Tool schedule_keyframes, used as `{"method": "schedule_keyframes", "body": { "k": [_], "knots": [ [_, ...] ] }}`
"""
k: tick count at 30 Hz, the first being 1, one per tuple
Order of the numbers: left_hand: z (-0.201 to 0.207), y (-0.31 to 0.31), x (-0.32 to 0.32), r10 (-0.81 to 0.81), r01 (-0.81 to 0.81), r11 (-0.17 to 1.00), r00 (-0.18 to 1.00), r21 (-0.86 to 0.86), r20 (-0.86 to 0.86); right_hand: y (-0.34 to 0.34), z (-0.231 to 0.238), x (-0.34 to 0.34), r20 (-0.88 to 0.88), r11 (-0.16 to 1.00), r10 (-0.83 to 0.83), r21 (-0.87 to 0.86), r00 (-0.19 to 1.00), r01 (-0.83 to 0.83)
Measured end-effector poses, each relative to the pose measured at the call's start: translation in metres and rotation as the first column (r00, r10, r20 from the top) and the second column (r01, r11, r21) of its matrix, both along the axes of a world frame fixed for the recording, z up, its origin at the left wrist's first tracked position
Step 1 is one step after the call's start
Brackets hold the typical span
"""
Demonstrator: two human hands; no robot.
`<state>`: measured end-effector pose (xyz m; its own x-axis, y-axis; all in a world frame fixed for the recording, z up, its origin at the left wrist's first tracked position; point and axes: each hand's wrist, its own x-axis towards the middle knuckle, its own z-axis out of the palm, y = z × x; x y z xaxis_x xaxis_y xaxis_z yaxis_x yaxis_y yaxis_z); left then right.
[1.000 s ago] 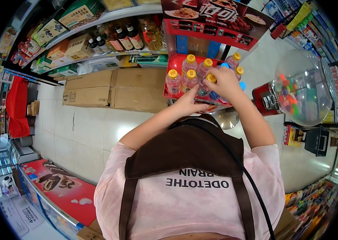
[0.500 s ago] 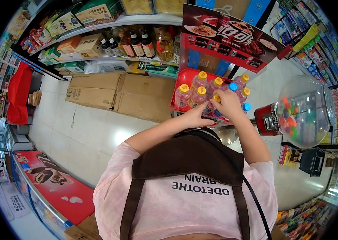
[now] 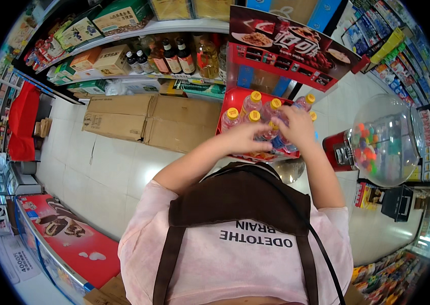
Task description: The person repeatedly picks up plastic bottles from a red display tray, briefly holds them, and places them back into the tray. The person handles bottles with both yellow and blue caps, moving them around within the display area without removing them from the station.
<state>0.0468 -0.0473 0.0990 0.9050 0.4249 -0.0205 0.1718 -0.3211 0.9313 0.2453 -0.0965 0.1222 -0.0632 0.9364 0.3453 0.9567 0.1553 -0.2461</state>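
In the head view, bottles [image 3: 230, 122] stand upright in a red tray [image 3: 232, 96], grouped from its left edge to its right. These look already placed; what is left cannot be told, as the hands hide the near right corner. Two hands: the left hand [image 3: 245, 138], at the near edge, is spread, seemingly empty; the right hand [image 3: 300, 126] blurs over the bottles, its grip unclear. Seven yellow caps [image 3: 232, 113] show, plus one sliver of blue cap [image 3: 317, 135].
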Motion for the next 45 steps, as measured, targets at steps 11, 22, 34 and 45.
{"method": "schedule_keyframes", "body": {
  "k": [11,22,34,45],
  "knots": [
    [0.005,0.037,0.051,0.49,-0.287,0.566,0.871,-0.773,0.036,0.029,-0.01,0.003,0.204,0.994,-0.095,0.079,0.974,0.081],
    [-0.014,0.056,0.068,0.49,-0.19,0.377,0.871,-0.906,0.021,0.05,-0.025,0.005,0.232,0.981,-0.101,-0.138,0.968,0.136],
    [0.021,0.045,0.054,0.469,-0.106,0.42,0.876,-0.902,0.116,0.047,-0.018,0.015,-0.098,0.989,-0.105,-0.114,0.99,0.094],
    [0.034,0.044,0.044,0.506,-0.144,0.629,0.822,-0.764,0.262,0.029,0.087,0.001,-0.289,0.956,0.074,0.292,0.955,0.014]
  ]
}}
